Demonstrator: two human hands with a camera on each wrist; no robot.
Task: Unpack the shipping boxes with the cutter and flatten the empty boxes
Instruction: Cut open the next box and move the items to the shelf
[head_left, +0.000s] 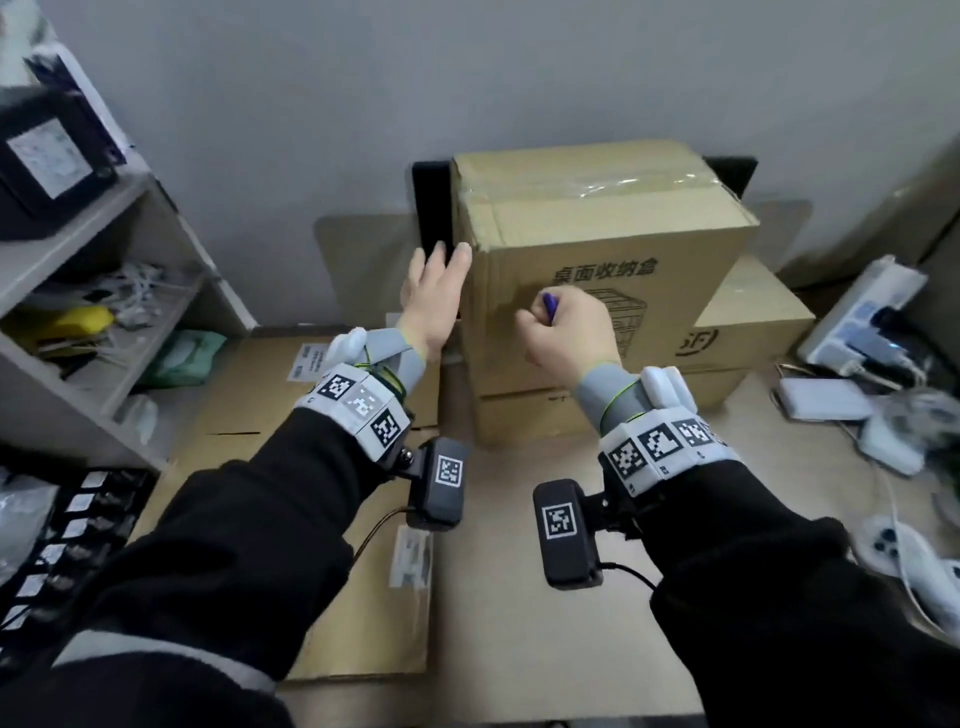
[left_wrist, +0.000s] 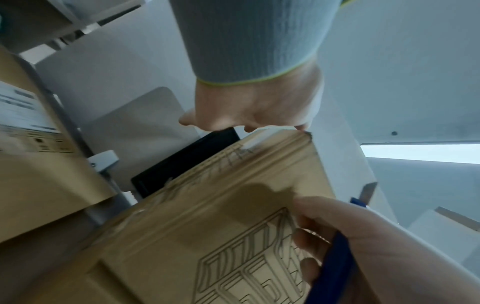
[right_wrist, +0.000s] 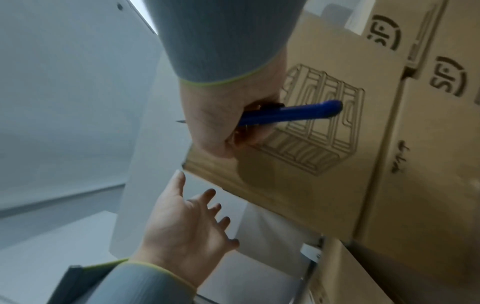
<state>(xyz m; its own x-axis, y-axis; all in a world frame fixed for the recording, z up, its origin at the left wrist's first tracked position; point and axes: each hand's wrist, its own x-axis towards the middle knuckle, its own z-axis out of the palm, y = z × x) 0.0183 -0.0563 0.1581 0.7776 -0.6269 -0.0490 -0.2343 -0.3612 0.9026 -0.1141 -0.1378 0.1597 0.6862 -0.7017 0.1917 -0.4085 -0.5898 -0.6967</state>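
Against taped corrugated box (head_left: 597, 223), fisted right hand (head_left: 563, 327)

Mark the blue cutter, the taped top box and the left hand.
blue cutter (right_wrist: 298, 113), right wrist view, on the handle.
taped top box (head_left: 597, 244), head view, on the front face near the top edge.
left hand (head_left: 431, 296), head view, on its back.

A white shelf unit (head_left: 111, 332) stands at the far left of the table (head_left: 524, 623). On its top sits a black device with a pale label (head_left: 49, 161); one level lower lie white cables (head_left: 137, 291) and something yellow (head_left: 78, 322) — too blurred to name. Just right of the shelf unit's foot is a green packet (head_left: 182, 358), and in front of the unit a black tray of small labelled parts (head_left: 72, 525). Far across from the shelf unit, a white power strip (head_left: 862, 317) carries plugs.
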